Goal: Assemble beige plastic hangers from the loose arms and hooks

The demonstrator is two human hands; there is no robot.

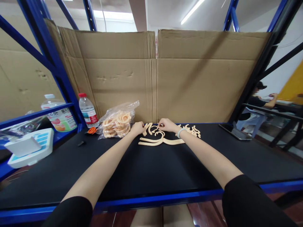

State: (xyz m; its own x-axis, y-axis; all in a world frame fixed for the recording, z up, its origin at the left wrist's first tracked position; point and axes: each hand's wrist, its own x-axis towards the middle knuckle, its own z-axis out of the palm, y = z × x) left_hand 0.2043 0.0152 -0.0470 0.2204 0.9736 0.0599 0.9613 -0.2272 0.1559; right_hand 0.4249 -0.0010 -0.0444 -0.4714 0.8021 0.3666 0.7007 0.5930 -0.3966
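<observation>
Both hands — left hand (pixel 137 127), right hand (pixel 167 125) — cover small tan pieces (pixel 155 128).

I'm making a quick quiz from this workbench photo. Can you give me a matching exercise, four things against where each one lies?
Things:
1. water bottle
2. clear bag of rings
3. phone
4. curved tan pieces

Places:
A. flat on the mat, far right
B. upright by the blue post, left
C. by both hands, mid-mat
D. between the bottle and the left hand

Pairs: 1-B, 2-D, 3-A, 4-C
</observation>
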